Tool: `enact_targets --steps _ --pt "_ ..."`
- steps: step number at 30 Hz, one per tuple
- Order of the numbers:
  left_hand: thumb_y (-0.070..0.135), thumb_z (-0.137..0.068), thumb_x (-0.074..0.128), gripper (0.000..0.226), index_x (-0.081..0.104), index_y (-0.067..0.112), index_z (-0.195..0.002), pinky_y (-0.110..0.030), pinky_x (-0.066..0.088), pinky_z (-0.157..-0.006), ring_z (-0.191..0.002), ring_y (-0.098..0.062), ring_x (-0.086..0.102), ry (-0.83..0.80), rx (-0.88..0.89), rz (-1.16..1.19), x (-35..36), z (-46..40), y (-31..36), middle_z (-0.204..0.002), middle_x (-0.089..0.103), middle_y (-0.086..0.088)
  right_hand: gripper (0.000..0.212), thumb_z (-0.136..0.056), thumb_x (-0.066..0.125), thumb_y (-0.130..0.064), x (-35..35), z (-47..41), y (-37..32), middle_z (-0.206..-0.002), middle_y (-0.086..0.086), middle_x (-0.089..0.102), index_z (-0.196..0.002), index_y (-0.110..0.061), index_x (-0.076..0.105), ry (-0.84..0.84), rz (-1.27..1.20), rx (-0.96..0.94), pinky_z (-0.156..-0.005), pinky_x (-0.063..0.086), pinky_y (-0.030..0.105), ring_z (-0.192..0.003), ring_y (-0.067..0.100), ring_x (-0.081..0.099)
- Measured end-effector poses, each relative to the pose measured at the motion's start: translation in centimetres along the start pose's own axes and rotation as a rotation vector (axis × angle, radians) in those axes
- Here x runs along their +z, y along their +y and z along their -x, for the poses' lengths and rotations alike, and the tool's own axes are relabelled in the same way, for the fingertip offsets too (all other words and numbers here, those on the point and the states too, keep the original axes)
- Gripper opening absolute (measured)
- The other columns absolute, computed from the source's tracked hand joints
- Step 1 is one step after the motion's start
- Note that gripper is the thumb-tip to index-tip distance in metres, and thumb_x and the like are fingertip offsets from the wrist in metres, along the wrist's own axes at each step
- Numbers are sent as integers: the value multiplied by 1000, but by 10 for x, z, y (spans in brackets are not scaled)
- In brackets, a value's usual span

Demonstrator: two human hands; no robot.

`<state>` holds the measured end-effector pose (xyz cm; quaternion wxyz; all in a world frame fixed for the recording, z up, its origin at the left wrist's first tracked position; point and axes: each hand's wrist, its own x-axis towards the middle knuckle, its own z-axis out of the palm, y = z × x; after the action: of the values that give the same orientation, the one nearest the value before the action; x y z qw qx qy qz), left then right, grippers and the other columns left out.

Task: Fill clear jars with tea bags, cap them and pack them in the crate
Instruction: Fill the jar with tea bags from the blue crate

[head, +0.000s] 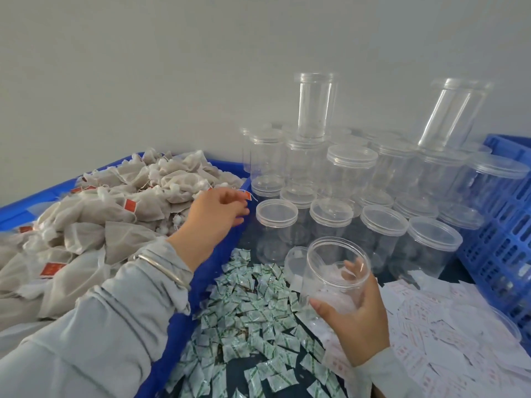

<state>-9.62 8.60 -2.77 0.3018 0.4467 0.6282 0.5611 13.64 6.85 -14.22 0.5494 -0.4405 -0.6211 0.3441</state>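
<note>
Blue crate (505,237) cut by right edge; slip (448,340) print too blurred.

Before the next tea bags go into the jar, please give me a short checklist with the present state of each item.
1. Open jar gripped by right hand: ok.
2. Jar has no lid on: ok.
3. Left hand at the tea bags: ok.
4. Left hand already grips a tea bag: cannot tell.
5. Jar mouth tilted toward the left hand: ok.
6. Crate within reach at the right: ok.
</note>
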Motion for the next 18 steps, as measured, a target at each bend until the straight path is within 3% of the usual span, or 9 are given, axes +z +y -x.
enact_targets --steps 2,4,7,9,12,15,18 --pt "5 -89 53 22 66 22 -93 -11 42 -63 -75 2 57 200 207 -349 -17 -13 -3 -90 63 11 83 -42 81 -41 6 4 -7 -119 -22 53 -114 -47 42 -13 -35 -18 -93 38 20 -111 -9 48" --pt "5 -88 51 30 64 22 -109 -19 42 -79 -93 -4 57 254 280 -566 -30 -24 -13 -110 61 7 90 -43 86 -44 14 7 -14 -117 -28 54 -121 -46 41 -41 -85 -38 -94 41 22 -111 -9 50" --pt "4 -89 50 41 53 13 -129 -37 38 -102 -120 -26 49 108 275 -805 -38 -37 -36 -135 50 -7 92 -44 87 -50 30 12 -24 -114 -37 53 -123 -47 40 -88 -118 -74 -86 44 9 -109 -13 51" --pt "7 -90 52 45 47 10 -134 -35 33 -103 -125 -29 45 -1 277 -870 -40 -41 -48 -139 48 -11 90 -44 81 -52 42 16 -27 -118 -34 52 -123 -50 39 -125 -144 -74 -86 42 3 -112 -12 50" --pt "9 -90 55 58 34 14 -144 -36 33 -104 -127 -32 44 24 234 -862 -42 -44 -57 -138 48 -14 95 -44 81 -53 57 25 -27 -126 -25 51 -127 -48 37 -165 -174 -39 -91 40 5 -118 -10 47" --pt "13 -91 54 48 43 12 -137 -38 38 -98 -117 -33 51 63 246 -903 -41 -46 -59 -128 54 -16 97 -45 80 -53 64 32 -23 -122 -33 48 -132 -43 37 -190 -146 -36 -89 36 0 -119 -12 44" --pt "11 -91 50 21 64 10 -107 -33 41 -87 -99 -30 57 63 278 -938 -41 -44 -57 -110 62 -15 99 -46 82 -51 62 35 -17 -121 -34 49 -135 -40 37 -203 -106 -25 -88 34 -2 -119 -11 44"
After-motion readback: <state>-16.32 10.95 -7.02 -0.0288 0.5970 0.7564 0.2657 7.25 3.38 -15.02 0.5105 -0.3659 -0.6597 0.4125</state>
